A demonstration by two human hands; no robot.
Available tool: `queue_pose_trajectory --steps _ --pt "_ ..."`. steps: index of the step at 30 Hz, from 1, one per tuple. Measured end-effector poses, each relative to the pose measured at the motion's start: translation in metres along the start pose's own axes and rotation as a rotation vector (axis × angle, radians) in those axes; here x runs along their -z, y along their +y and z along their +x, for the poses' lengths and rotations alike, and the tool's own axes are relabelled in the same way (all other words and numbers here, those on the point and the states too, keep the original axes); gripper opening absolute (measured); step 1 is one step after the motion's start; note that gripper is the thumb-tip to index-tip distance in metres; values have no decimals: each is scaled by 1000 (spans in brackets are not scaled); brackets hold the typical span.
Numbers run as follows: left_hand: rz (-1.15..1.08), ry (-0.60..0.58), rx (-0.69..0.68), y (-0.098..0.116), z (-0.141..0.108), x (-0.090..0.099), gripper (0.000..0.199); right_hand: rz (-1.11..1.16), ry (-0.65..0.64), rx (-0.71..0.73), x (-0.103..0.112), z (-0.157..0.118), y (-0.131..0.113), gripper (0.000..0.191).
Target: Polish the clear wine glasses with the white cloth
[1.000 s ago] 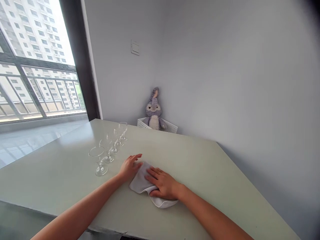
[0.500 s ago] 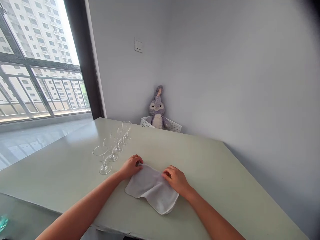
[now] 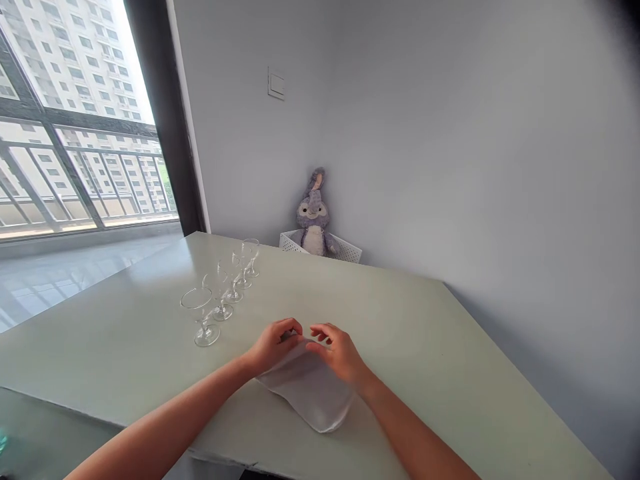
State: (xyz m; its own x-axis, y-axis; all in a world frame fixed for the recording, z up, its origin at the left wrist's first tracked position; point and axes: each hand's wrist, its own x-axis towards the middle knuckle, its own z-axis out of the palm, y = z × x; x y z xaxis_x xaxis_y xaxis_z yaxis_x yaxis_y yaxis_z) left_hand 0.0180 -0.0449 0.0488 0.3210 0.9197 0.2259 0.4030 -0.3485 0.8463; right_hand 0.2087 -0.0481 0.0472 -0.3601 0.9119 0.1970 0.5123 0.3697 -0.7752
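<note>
A pale grey-white cloth (image 3: 317, 393) lies on the table in front of me, its upper edge lifted and a fold running across it. My left hand (image 3: 277, 341) pinches that edge between thumb and fingers. Close beside it, my right hand (image 3: 337, 350) is held over the cloth's upper right part, thumb and fingers apart with a gap between them. To the left of my left hand stands a slanting row of several clear stemmed glasses, the nearest glass (image 3: 207, 335) upright with a wide rim.
The pale green table (image 3: 400, 320) reaches back to the grey walls. Behind its far edge a plush rabbit (image 3: 314, 223) sits in a white perforated basket (image 3: 349, 251). On the left is a large window (image 3: 85, 120). A bit of something teal shows at the lower left edge.
My left hand has moved right, carrying the cloth's upper left edge inward. My right hand has shifted slightly left with its fingers spread. The hands are now closer together.
</note>
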Motion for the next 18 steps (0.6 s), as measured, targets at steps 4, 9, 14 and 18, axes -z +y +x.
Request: queue_pose_trajectory --steps 4,9,14,18 --pt "-221 -17 38 5 -5 -5 21 257 26 -66 -13 1 -12 25" --pt "-472 -101 97 0 -4 6 37 276 212 -38 -1 -3 -5 24" --pt "-330 -192 95 -1 -5 5 29 49 60 161 12 -11 -8 42" --pt "-268 -228 114 3 -8 4 27 -130 -42 254 15 -15 -16 40"
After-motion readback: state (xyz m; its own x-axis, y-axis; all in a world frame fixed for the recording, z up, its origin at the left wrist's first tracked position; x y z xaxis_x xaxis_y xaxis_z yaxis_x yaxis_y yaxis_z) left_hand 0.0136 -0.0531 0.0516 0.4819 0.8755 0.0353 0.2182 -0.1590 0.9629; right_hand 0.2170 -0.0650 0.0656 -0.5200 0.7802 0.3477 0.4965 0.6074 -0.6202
